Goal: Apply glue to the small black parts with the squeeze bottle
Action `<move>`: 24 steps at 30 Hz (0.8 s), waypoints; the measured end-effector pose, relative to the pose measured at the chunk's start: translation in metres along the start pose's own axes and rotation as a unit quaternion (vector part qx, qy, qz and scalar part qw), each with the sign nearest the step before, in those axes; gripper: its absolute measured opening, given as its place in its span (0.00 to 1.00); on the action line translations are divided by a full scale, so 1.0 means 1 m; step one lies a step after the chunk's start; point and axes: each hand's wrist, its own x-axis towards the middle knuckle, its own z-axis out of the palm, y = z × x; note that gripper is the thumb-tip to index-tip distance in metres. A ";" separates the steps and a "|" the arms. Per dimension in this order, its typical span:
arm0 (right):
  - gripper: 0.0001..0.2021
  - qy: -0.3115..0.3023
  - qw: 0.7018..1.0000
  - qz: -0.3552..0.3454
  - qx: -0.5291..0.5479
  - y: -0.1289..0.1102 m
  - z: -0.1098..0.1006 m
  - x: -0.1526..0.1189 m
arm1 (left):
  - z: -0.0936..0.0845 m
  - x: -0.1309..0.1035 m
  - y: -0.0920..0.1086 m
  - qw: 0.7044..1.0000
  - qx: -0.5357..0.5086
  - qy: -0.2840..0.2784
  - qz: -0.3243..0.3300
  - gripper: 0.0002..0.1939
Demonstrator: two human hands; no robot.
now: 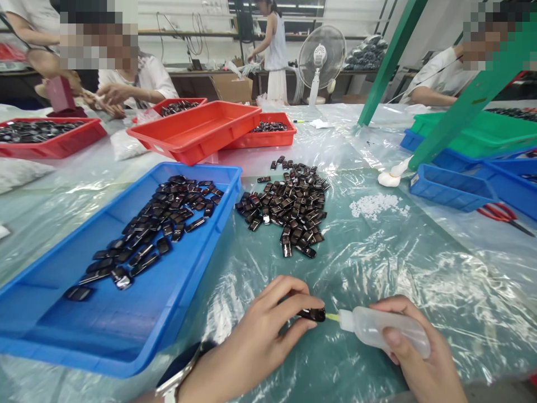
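My left hand (272, 324) pinches a small glossy black toy car body (315, 314) between thumb and fingers, low over the plastic-covered table. My right hand (423, 341) is wrapped round a translucent white squeeze bottle (377, 327), tilted on its side. Its thin yellowish nozzle tip points left and meets the near end of the car body, though I cannot tell whether it touches. Beyond my hands lies a heap of similar black car bodies (293, 201). To the left, a blue tray (168, 313) holds more of them in a loose pile.
Small white pieces (377, 206) lie scattered right of the heap. Behind are red trays (197, 131). A green post (461, 106) slants down at right near a small blue bin (453, 187) and red-handled scissors (499, 212). Other people sit across the table; a fan (321, 53) stands behind.
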 end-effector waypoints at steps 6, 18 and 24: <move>0.25 -0.002 1.000 -0.005 0.001 0.000 0.000 0.000 | 0.000 0.000 0.001 1.000 -0.002 -0.003 0.000 0.12; 0.28 0.025 0.999 0.017 0.014 -0.001 0.003 0.000 | 0.000 0.000 0.003 1.000 0.001 -0.003 -0.014 0.13; 0.29 0.058 0.997 0.043 0.019 -0.004 -0.001 -0.002 | 0.000 0.003 -0.002 0.996 0.003 0.072 -0.048 0.14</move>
